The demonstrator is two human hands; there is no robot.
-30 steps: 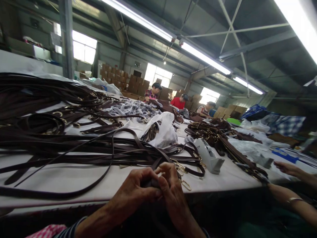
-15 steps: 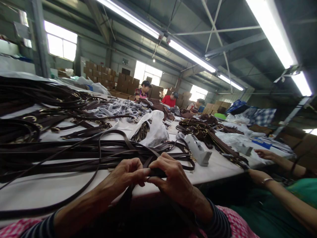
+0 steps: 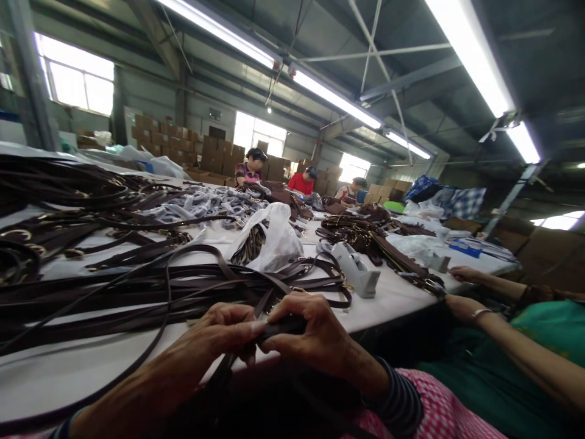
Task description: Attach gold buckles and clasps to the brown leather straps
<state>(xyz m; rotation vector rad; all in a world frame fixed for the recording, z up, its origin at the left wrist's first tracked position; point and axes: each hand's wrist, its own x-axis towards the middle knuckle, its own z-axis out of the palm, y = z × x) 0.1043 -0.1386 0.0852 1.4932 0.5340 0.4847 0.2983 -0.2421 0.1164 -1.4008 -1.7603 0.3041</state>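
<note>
At the table's near edge, my left hand point(image 3: 222, 335) and my right hand point(image 3: 320, 335) meet, both closed on a dark brown strap point(image 3: 284, 327). Its dark band shows between my right thumb and forefinger, and my left thumb presses at its end. Fingers cover part of the strap, and a dark length hangs below into shadow. Just beyond my hands, a bundle of long brown straps point(image 3: 114, 299) lies across the table, with one strap looping up at the left. A small metal fitting glints above my right hand.
A white plastic bag point(image 3: 278, 235) and a grey tape dispenser point(image 3: 356, 268) stand beyond my hands. Plastic-wrapped buckles point(image 3: 196, 204) and strap piles point(image 3: 361, 231) cover the table point(image 3: 388, 299). A co-worker in green point(image 3: 543, 341) works at right; several people sit opposite.
The view has turned slightly, so the surroundings shift left. Both hands stay together on the strap, a little lower, and more of its band shows in the right hand's grip.
</note>
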